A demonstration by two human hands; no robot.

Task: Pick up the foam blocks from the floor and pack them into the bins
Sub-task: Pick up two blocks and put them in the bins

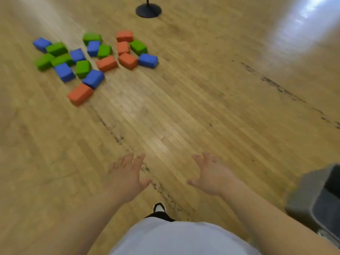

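Foam blocks [82,68] in orange, green and blue, strewn in a loose cluster on the wooden floor [184,107] at upper left of the frame, several touching or leaning on neighbours. Nearest of them, an orange block [80,94] at the cluster's lower edge, long axis running from lower left to upper right, just beside a blue one.

Well apart from all of it, at lower centre: left hand [125,176] and right hand [211,175], both empty, palms down, fingers spread and loosely extended above the boards. Cluster up and to the left of both hands; left hand the nearer, so probably the first to reach the orange block, judging by position alone.

Grey bin [303,196] at lower right edge, partly cut off, on the opposite side from the blocks and closest to the right hand; interior dark, contents impossible to tell. No block yet lifted or visibly packed.

Beyond, at top centre, round black stand base [148,10]; below the hands, a shoe tip [159,207] and pale shirt.
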